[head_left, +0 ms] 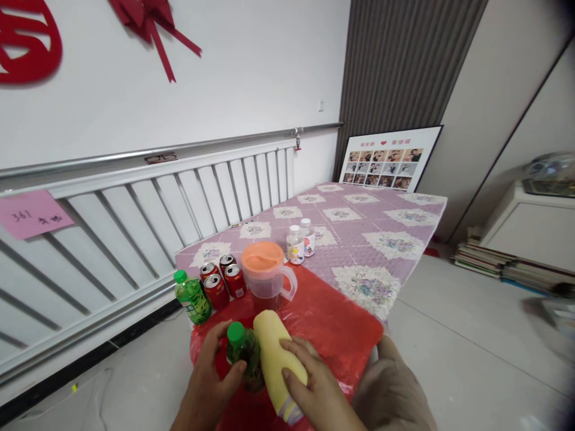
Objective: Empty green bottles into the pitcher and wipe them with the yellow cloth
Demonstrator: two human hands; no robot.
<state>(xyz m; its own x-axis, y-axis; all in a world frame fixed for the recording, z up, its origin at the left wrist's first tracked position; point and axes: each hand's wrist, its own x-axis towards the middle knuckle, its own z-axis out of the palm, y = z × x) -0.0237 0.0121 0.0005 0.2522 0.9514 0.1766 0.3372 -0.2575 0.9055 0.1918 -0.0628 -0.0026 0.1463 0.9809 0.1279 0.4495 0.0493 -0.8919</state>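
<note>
My left hand [215,371] curves around a green-capped drink bottle [246,353], which stands upright, with the thumb on its near side and the fingers behind it. A folded yellow towel [272,347] with a striped end is in my right hand [309,377], thumb and fingers pressed on it. The towel lies against the bottle's right side. Just beyond is a clear plastic pitcher [265,287] with an orange lid [263,256]. To its left are several red drink cans [217,292] and a second green bottle [192,298].
Two small white-capped bottles [295,245] stand behind the pitcher. Red plastic sheeting [332,323] covers the near part of the table, over a purple floral cloth [341,214]. A white radiator [202,197] runs along the left; a framed photo board [390,160] leans at the back.
</note>
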